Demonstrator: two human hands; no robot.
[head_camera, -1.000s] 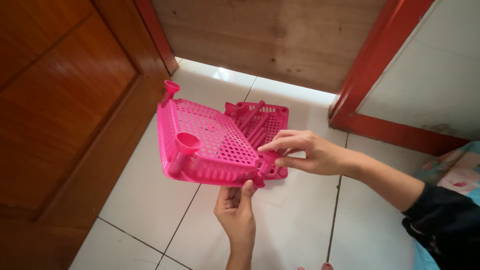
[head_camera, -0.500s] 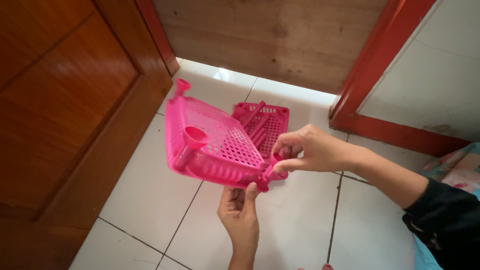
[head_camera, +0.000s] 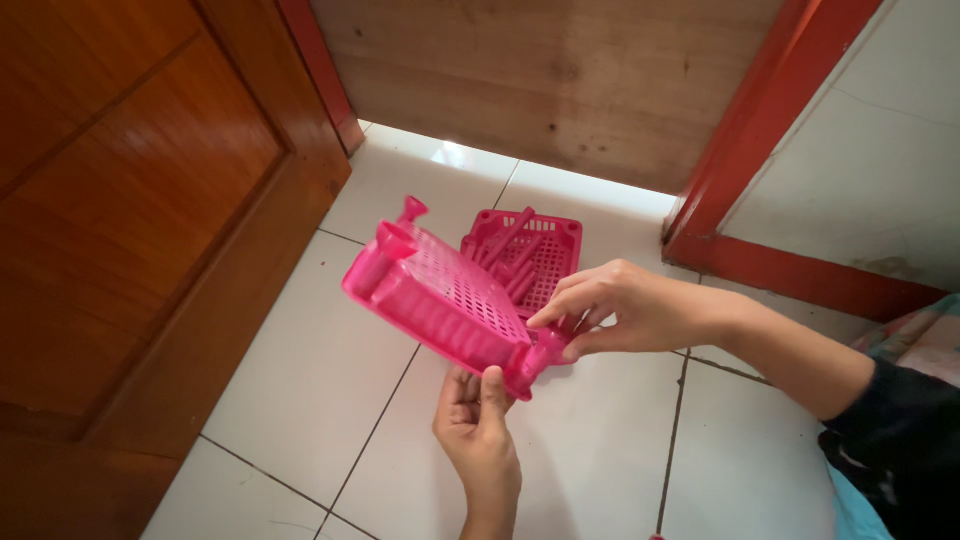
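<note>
You hold a pink perforated plastic shelf tray (head_camera: 440, 300) tilted up off the white tiled floor (head_camera: 300, 380), its long axis running from the far left, near the wooden door (head_camera: 130, 220), down toward you at the near right. The high end carries a round corner socket (head_camera: 392, 240) with a small peg above it; the low end finishes in another corner socket (head_camera: 535, 362), and that low corner is where both hands meet.

Your left hand (head_camera: 480, 430) comes up from below, fingers behind the tray's near rim and thumb pressed against its edge, so it is closed on the tray and bearing its weight. Your right hand (head_camera: 625, 305) reaches in from the right, thumb and fingers pinched on the low corner socket; it may be gripping a leg piece seated there, but the fingers hide the joint and you cannot tell.

Just behind the tilted tray, flat on the floor, lies a second pink tray (head_camera: 525, 255) with several loose pink leg tubes (head_camera: 510, 245) lying in it. It sits beyond your right hand's fingertips, so the right hand is the nearer one to it, while the left is under the held tray. A red door frame (head_camera: 760, 150) stands to the right.
</note>
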